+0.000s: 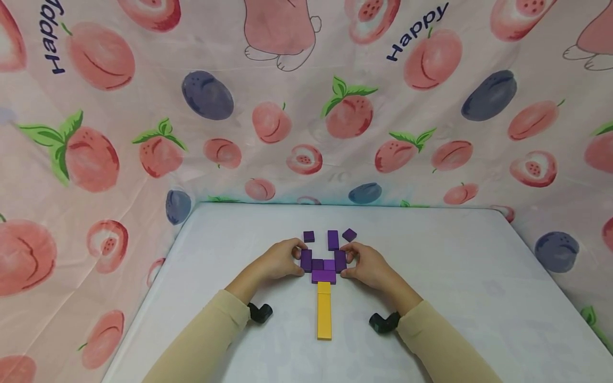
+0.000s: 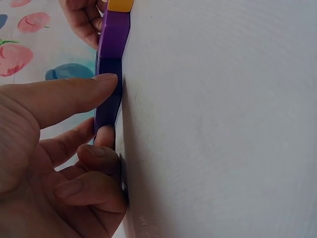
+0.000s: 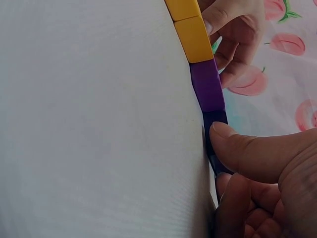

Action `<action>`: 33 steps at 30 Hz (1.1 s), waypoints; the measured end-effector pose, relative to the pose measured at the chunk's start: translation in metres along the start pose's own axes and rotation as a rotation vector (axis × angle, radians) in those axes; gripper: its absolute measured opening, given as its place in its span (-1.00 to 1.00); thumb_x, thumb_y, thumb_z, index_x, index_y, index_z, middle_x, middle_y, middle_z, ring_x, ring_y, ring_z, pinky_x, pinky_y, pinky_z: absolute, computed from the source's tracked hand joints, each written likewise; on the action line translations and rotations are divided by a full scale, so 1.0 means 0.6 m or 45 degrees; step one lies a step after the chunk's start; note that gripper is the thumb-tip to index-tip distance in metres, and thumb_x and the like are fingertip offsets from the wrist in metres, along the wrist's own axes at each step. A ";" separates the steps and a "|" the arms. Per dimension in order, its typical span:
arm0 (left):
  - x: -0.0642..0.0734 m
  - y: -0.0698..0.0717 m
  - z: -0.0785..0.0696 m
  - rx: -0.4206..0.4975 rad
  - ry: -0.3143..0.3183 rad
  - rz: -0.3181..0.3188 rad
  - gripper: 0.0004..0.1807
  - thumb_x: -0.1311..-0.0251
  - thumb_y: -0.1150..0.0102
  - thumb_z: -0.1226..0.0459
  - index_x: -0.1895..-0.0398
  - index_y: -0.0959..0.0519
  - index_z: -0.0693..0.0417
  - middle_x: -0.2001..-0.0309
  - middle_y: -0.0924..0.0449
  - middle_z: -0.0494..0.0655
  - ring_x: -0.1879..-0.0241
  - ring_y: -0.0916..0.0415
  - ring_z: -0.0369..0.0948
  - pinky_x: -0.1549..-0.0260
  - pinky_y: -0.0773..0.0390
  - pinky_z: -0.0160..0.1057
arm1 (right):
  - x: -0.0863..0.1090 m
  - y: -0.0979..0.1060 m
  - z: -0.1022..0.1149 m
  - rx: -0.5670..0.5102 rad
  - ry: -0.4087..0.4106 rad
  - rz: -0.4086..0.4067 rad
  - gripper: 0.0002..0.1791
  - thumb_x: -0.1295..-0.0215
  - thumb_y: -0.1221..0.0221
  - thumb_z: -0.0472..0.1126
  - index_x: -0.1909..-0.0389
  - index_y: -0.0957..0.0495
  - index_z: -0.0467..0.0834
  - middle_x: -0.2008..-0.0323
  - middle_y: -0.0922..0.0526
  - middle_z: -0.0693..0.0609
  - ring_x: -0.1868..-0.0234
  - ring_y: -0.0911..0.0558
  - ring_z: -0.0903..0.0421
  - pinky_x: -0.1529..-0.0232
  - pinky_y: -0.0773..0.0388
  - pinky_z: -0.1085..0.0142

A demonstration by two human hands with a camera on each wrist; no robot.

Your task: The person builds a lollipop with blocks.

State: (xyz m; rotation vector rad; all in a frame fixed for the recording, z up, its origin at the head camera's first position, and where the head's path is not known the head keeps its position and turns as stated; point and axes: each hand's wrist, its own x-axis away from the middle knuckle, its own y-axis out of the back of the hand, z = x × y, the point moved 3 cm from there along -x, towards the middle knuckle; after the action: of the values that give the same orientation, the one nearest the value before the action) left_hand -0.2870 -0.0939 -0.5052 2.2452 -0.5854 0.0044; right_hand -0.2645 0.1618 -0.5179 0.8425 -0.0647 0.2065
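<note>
My left hand (image 1: 281, 260) pinches a dark purple rectangular block (image 1: 306, 260) between thumb and fingers, at the left side of a flat block figure. Opposite it, my right hand (image 1: 367, 266) pinches a matching dark purple block (image 1: 340, 261) at the right side. Between them lie two small purple blocks (image 1: 329, 264), above a wider bright purple block (image 1: 323, 276). Below that runs a yellow strip of blocks (image 1: 324, 316) toward me. In the left wrist view, the left thumb (image 2: 94, 91) lies against its block; the right thumb (image 3: 242, 148) does likewise in the right wrist view.
Beyond the figure lie a small dark purple block (image 1: 308, 236), an upright purple block (image 1: 332, 240) and a small turned block (image 1: 349, 234). All rest on a white table (image 1: 215, 229). A fruit-patterned cloth (image 1: 306, 127) hangs behind it.
</note>
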 end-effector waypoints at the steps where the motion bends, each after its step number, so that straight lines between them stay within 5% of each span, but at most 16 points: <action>1: 0.000 0.000 0.000 0.001 0.001 0.000 -0.34 -0.03 -0.65 0.32 -0.25 -0.60 0.01 0.15 -0.58 -0.14 0.09 -0.49 -0.13 -0.11 -0.51 -0.05 | 0.000 0.000 0.000 0.001 -0.001 -0.001 -0.33 -0.12 -0.61 -0.18 -0.28 -0.60 -0.06 0.21 -0.59 0.07 0.20 -0.48 0.07 0.14 -0.46 0.23; 33: -0.001 0.009 0.006 0.069 0.009 0.024 -0.23 0.03 -0.68 0.31 -0.33 -0.57 -0.03 0.12 -0.61 -0.13 0.09 -0.50 -0.14 -0.12 -0.51 -0.02 | 0.002 -0.001 0.001 -0.014 0.000 -0.002 -0.35 -0.13 -0.61 -0.20 -0.26 -0.62 -0.07 0.22 -0.60 0.06 0.24 -0.46 0.07 0.18 -0.41 0.22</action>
State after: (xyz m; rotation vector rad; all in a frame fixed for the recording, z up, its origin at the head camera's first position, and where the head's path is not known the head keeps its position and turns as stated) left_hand -0.2904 -0.0991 -0.5039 2.2911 -0.6093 0.0385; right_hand -0.2632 0.1615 -0.5178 0.8315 -0.0648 0.2044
